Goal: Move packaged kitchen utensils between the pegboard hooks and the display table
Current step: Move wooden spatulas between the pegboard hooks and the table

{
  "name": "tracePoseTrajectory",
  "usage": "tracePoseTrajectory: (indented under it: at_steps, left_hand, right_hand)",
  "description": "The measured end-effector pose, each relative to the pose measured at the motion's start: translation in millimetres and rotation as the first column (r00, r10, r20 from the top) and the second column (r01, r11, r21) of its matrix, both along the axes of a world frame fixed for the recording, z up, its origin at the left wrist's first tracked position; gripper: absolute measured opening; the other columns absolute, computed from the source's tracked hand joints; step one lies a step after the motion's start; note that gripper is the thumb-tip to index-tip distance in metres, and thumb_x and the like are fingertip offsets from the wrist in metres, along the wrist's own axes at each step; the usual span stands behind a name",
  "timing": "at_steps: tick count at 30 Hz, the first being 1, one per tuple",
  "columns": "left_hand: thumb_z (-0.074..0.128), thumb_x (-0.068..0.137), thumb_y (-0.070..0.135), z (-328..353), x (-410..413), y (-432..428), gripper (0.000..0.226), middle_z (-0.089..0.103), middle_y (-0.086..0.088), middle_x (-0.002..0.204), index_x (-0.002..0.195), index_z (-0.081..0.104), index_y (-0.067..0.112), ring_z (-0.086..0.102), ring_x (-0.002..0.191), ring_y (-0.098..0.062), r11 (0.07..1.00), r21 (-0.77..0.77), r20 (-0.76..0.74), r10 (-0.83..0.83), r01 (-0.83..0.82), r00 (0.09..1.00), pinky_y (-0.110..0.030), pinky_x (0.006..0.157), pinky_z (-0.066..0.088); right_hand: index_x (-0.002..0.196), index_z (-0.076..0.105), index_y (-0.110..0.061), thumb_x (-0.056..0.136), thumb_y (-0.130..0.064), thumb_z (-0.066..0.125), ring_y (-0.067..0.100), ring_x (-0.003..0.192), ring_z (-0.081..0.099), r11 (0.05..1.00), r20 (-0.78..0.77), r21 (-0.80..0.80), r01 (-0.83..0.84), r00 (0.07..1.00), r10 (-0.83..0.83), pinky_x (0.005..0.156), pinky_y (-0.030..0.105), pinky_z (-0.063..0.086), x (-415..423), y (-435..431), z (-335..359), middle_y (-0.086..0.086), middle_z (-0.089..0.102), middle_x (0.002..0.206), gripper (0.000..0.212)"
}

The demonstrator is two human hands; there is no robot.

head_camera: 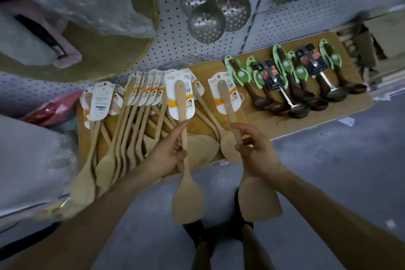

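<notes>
Each hand's grip pinches 1 smooth wooden spatula (pixel 186 193) (flat-bladed).

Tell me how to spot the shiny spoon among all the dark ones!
Find the wooden board on the right, below the pegboard. A row of dark ladles with green cards lies on it. The shiny steel ladle lies near the right end, with a black card.

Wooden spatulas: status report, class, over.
Left hand grips one wooden spatula. Right hand grips another spatula. Both held over table edge. Nothing blocking.
</notes>
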State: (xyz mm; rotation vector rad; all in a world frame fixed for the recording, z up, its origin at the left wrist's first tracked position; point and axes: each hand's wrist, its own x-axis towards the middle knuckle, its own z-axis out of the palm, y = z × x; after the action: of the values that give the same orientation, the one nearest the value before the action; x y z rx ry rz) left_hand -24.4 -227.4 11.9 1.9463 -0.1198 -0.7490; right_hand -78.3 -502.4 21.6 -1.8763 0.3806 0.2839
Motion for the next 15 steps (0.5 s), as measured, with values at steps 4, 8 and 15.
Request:
tracePoseTrajectory:
  at_steps: [4,8,15]
  left_hand:
    - [0.059,0.098,-0.014,32.1,-28.5,-14.4,0.092,0.062,0.028,0.082,0.164,0.028,0.043,0.061,0.074,0.001,0.992,-0.032,-0.019,-0.119,0.119,0.993,-0.014,0.074,0.048]
    - [0.061,0.1,-0.007,62.5,-33.8,-39.2,0.099,0.071,0.007,0.11,0.161,0.02,0.059,0.07,0.092,-0.012,0.981,0.005,-0.023,-0.193,0.193,0.981,-0.02,0.084,0.054]
    - [0.067,0.097,-0.004,117.6,-33.8,-116.5,0.103,0.068,0.009,0.112,0.158,0.021,0.065,0.065,0.1,-0.012,0.949,-0.017,0.031,-0.313,0.313,0.949,-0.029,0.094,0.055]
  right_hand:
    - [0.133,0.065,-0.043,0.095,0.01,0.064,0.002,0.098,0.063,0.992,0.004,0.065,0.104,0.995,-0.104,0.081,0.013,0.052,-42.1,-6.5,30.6,-0.008,0.06,0.127,0.066]
    - [0.139,0.063,-0.045,0.09,0.004,0.068,0.024,0.108,0.065,0.974,0.009,0.116,0.196,0.98,-0.198,0.088,0.037,0.058,-68.9,-27.3,52.0,0.0,0.059,0.124,0.069]
    - [0.141,0.06,-0.037,0.089,0.015,0.072,0.022,0.092,0.07,0.9,-0.018,0.243,0.363,0.929,-0.369,0.079,0.041,0.067,-104.8,-85.9,109.7,0.002,0.058,0.119,0.075]
